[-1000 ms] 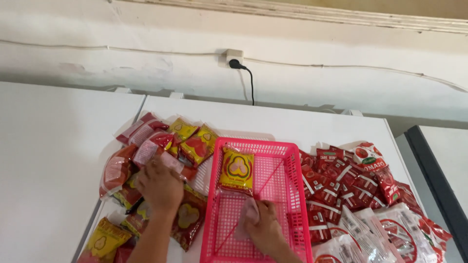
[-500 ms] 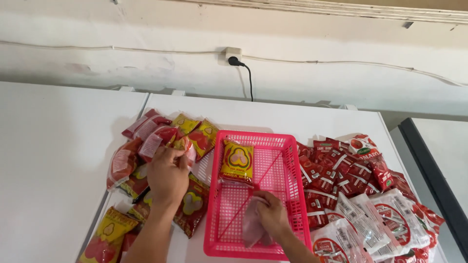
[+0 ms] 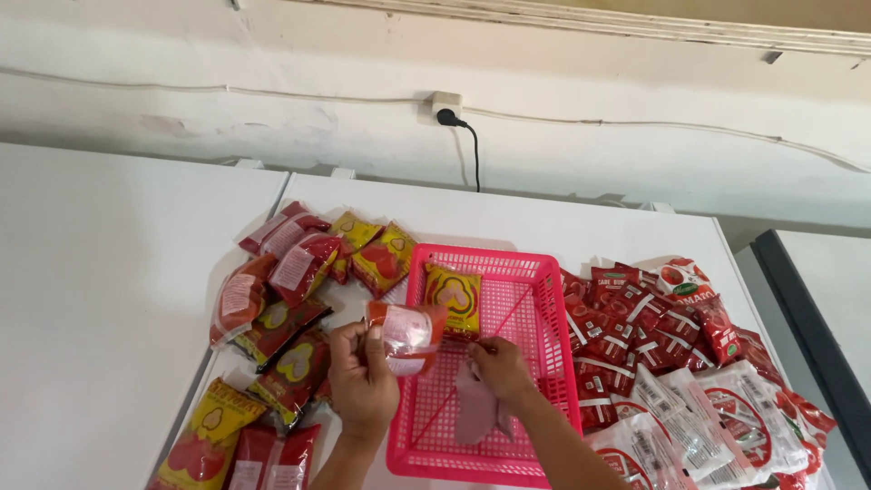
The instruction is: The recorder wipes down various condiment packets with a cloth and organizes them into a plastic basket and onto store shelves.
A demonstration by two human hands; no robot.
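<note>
- Holding a small crinkly packet with a clear plastic middle and red-orange ends, the left hand has its grip closed on the packet's lower left edge, thumb and fingers pinched around it; the packet hangs over the near left corner of the basket.
- The right hand sits inside the pink basket, fingers curled down and closed on a limp, pale pink pouch that lies flat on the basket floor.
- The basket is rectangular, moulded plastic, with an open lattice of small square holes in its walls and floor; it stands on the white surface between two heaps of packets.
- One glossy yellow packet with a red heart shape lies in the far left part of the basket, flat against the mesh.
- Left of the basket, a loose heap of shiny red and yellow packets spreads along the surface; they are pillow-shaped, with crimped ends, some overlapping, some turned back side up.
- Right of the basket, small dark red sachets lie piled against its wall; nearer the camera, larger clear-and-white bags with red rings overlap them.
- The surface is smooth and white, with a seam running between two panels.
- Behind, a rough whitewashed wall carries a socket with a black plug and cord hanging down.
</note>
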